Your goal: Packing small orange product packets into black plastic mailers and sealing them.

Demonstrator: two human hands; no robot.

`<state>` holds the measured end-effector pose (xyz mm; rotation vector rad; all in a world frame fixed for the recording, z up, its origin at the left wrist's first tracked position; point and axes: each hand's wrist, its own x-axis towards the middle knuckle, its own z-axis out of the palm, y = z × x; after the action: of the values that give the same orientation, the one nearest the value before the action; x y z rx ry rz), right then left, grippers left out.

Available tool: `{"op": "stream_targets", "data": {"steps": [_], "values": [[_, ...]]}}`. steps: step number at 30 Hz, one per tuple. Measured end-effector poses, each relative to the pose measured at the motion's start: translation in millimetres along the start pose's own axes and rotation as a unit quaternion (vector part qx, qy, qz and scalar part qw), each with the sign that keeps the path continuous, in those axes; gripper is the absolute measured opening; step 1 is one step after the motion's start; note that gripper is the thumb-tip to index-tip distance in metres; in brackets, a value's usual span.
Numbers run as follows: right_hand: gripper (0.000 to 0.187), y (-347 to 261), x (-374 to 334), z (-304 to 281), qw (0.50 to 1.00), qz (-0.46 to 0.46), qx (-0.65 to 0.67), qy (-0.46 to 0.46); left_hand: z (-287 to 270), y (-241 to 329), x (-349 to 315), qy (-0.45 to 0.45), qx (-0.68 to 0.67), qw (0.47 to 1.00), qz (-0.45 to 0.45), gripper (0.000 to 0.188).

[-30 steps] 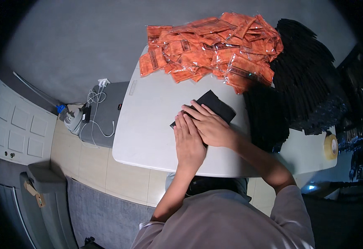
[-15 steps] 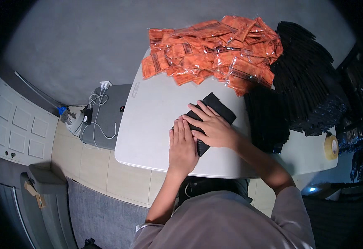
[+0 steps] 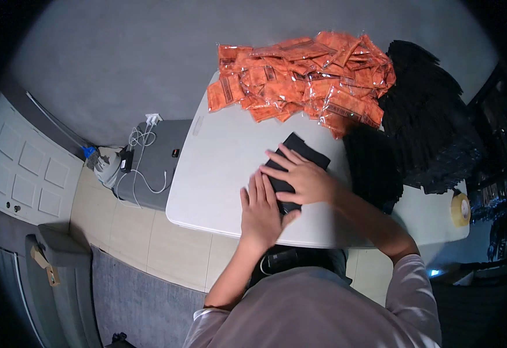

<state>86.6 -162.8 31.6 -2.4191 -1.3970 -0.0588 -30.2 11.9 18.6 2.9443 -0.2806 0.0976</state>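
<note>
Fisheye view from head height, down onto hands (image 3: 308,182) and table (image 3: 213,174).

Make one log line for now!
right hand: spread on black bundle | left hand: at its edge | orange packets: heaped beyond

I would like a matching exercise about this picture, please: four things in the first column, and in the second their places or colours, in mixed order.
Things:
1. Wrapped packets
2. Tape roll
3. Folded black piece
4. Panelled door

Places or colours:
A. Partly under the right hand
B. White, toward the picture's left edge
C. Orange, heaped at the far side of the table
D. Near the table's right edge

Right pairs: 1-C, 2-D, 3-A, 4-B
</note>
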Motion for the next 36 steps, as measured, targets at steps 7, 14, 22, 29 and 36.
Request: {"op": "stream_targets", "data": {"steps": [7,14,22,29,36], "values": [[0.060,-33.4,-28.0,-1.5,0.995,0.078,0.059,-0.008,-53.9,18.7,-57.1,-0.099,0.015,0.995,-0.008,0.099],[0.077,-28.0,-41.3,15.9,0.996,0.062,-0.059,0.026,-11.0,-9.6,32.8,0.026,-0.144,0.974,0.171,0.074],[0.090,-27.1,-41.1,14.8,0.995,0.075,-0.020,0.060,-2.6,-17.2,37.2,-0.036,-0.115,0.987,0.109,0.088],[0.068,-17.3,-42.8,-16.5,0.969,0.180,0.012,0.171,-0.9,-20.3,47.4,0.042,-0.064,0.997,-0.008,0.089],[0.044,-1.6,-58.4,-6.3,0.929,0.334,0.044,0.154,0.4,-13.2,56.3,0.126,-0.091,0.987,-0.029,0.061]]}}
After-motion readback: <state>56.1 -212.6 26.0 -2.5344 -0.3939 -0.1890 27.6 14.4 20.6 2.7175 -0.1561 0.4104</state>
